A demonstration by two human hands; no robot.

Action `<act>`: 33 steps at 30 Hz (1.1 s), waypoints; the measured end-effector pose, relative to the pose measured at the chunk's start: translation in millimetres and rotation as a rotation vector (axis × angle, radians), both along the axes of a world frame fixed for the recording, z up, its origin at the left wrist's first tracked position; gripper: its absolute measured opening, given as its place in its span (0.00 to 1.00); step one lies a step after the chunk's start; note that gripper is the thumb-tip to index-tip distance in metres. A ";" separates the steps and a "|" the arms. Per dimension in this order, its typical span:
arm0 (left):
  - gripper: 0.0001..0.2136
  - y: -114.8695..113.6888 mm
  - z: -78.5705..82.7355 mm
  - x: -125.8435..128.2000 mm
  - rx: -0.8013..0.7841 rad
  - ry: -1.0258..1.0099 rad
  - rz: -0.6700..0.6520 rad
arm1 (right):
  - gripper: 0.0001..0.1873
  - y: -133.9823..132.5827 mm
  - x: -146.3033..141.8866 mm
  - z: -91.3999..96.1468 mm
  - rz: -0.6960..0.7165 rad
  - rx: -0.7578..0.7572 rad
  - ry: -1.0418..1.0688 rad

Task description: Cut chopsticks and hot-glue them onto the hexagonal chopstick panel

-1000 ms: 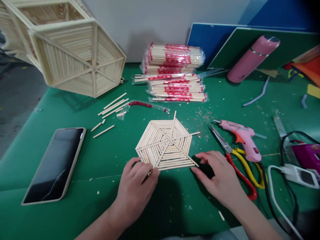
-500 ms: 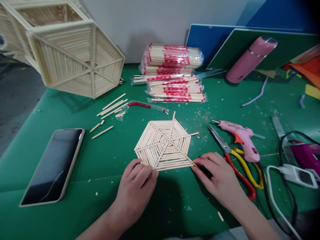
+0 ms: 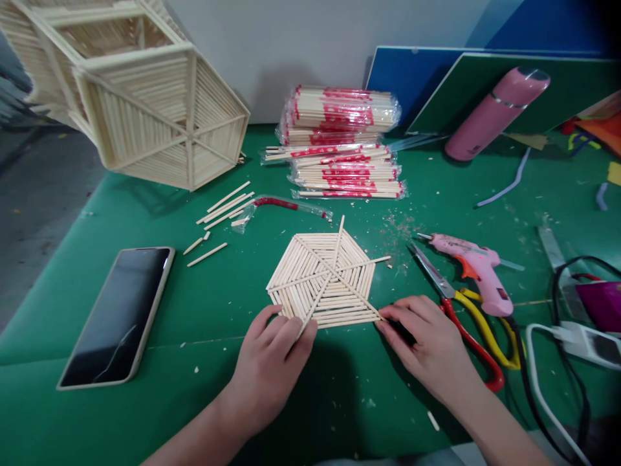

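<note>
Dim, diffuse light leaves the green worktop (image 3: pixel 208 362) muted, with soft shadow pooling at its near middle, small glints on the plastic-wrapped bundles (image 3: pixel 347 116), a pale reflection streaking the phone (image 3: pixel 116 317), and blackness swallowing the far right corner.

The left hand (image 3: pixel 274 353) hides the panel's (image 3: pixel 334 275) near-left corner. Beyond the panel's left, a stick model (image 3: pixel 145 123) is cut off; to its right, a purple box (image 3: pixel 601 304).

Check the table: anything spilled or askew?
Pale crumbs lie scattered near the scissors, looking like debris. On the hexagonal stick panel, two spoke sticks jut past the outline, at its far and right corners, looking untrimmed.
</note>
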State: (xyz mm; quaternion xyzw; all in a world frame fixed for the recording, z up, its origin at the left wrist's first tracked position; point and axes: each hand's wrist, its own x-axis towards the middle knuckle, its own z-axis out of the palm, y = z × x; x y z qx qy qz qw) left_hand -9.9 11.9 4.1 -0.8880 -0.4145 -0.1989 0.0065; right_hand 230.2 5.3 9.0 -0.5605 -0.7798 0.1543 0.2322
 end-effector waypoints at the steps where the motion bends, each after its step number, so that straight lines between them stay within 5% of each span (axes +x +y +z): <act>1: 0.09 0.3 -0.1 -0.1 0.016 0.020 -0.014 | 0.06 0.2 0.1 0.5 0.002 0.004 -0.002; 20: 0.10 1.7 -0.3 -1.5 0.029 0.031 -0.072 | 0.08 7.1 4.6 8.4 0.120 0.068 -0.239; 33: 0.07 -2.7 2.4 -8.1 0.016 -0.065 -0.054 | 0.09 6.2 5.6 5.2 0.120 0.051 -0.199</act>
